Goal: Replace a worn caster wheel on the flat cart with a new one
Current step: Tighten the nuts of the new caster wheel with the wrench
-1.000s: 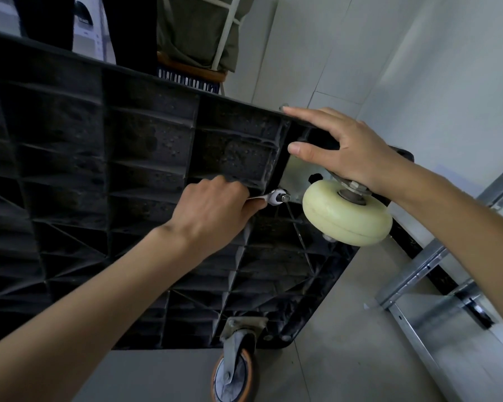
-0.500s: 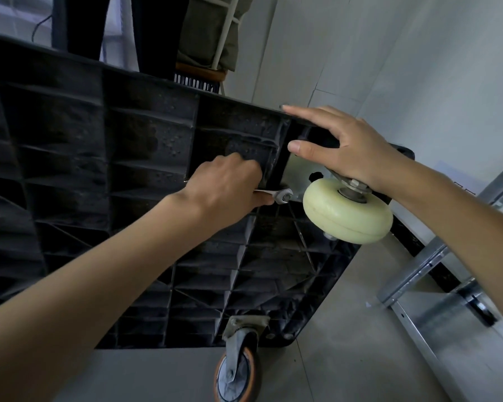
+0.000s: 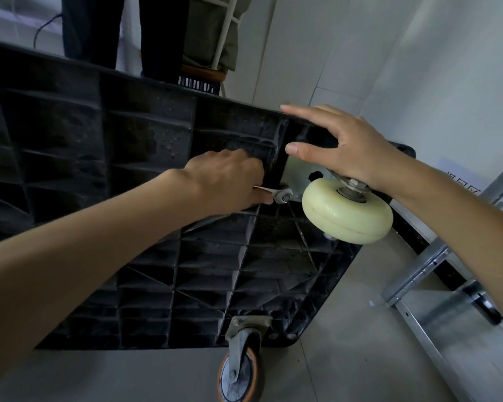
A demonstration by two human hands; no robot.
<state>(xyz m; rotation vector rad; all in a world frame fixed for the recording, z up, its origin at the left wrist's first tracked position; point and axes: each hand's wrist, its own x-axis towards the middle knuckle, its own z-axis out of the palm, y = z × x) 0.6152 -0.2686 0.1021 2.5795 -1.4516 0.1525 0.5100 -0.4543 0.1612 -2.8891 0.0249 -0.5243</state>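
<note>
The black flat cart (image 3: 145,181) stands on its side, its ribbed underside facing me. A cream caster wheel (image 3: 347,217) sits on a metal plate (image 3: 296,172) at the cart's upper right corner. My left hand (image 3: 230,181) grips a small silver wrench (image 3: 279,194) whose ring end is on a bolt at the plate's lower left. My right hand (image 3: 340,146) rests over the caster's bracket, fingers stretched along the cart's top edge and thumb on the plate. An orange-rimmed grey caster (image 3: 240,369) is fixed at the cart's lower corner, touching the floor.
Grey metal shelving rails (image 3: 427,285) lie on the floor at the right. A person's dark trouser legs (image 3: 99,30) stand behind the cart, beside a white-framed chair (image 3: 215,53). White walls close off the back right. Pale floor (image 3: 331,329) spreads below the cart.
My left hand has swung the wrench handle upward around the bolt, from below level to above it. The right hand and cream caster stayed in place.
</note>
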